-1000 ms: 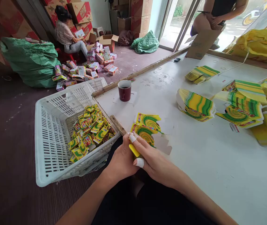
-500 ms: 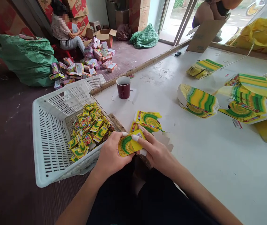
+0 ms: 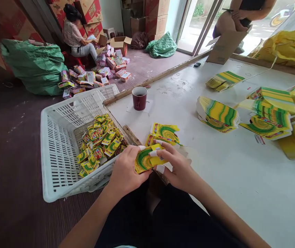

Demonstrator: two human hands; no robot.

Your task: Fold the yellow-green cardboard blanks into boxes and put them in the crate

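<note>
A small yellow-and-green cardboard crayon box (image 3: pixel 144 160) is held over the table's near edge. My left hand (image 3: pixel 125 168) grips its left end, thumb on top and fingers wrapped beneath. At the right end, my right hand (image 3: pixel 177 165) has white-covered fingertips on the flap and its thumb below, closed around that end. Just beyond my hands, flat unfolded crayon cartons (image 3: pixel 166 132) lie on the white table (image 3: pixel 214 165). To the left, a white plastic basket (image 3: pixel 46 151) holds many folded crayon boxes (image 3: pixel 99 137).
A dark red mug (image 3: pixel 139 101) stands on paper near the table's left edge. Bundled flat cartons (image 3: pixel 218 113) sit to the right, before an open cardboard box (image 3: pixel 222 46). Across the floor, a seated person (image 3: pixel 76 36) is beside piled small boxes (image 3: pixel 106 70) and a green sack (image 3: pixel 33 69).
My right fingers have lifted and spread slightly at the box's end, and the flap there has shifted. The whole view has moved a little. My left hand keeps its hold.
</note>
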